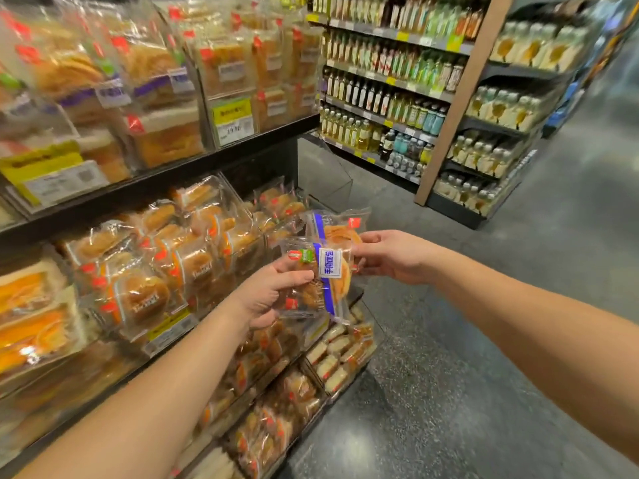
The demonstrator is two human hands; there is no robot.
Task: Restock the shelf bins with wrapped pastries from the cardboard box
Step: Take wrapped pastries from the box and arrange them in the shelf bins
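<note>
Currently both forearms reach out level, meeting just right of the middle shelf bin. Left hand grips a clear-wrapped pastry with a green sticker, thumb on top, fingers curled under. Right hand pinches the edge of a blue-striped wrapped pastry, overlapping the first pack. Both packs sit in the air beside that bin, above the lower bins. Bottle shelves stand beyond.

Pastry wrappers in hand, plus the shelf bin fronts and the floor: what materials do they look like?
Pastry wrappers: thin clear plastic film, glossy; the pastry shows through, with crinkles and glare. Both the left hand and the right hand pinch them.
Bin fronts: likely clear rigid plastic, transparent with reflections.
Floor: speckled, polished, possibly terrazzo or sealed concrete.
</note>
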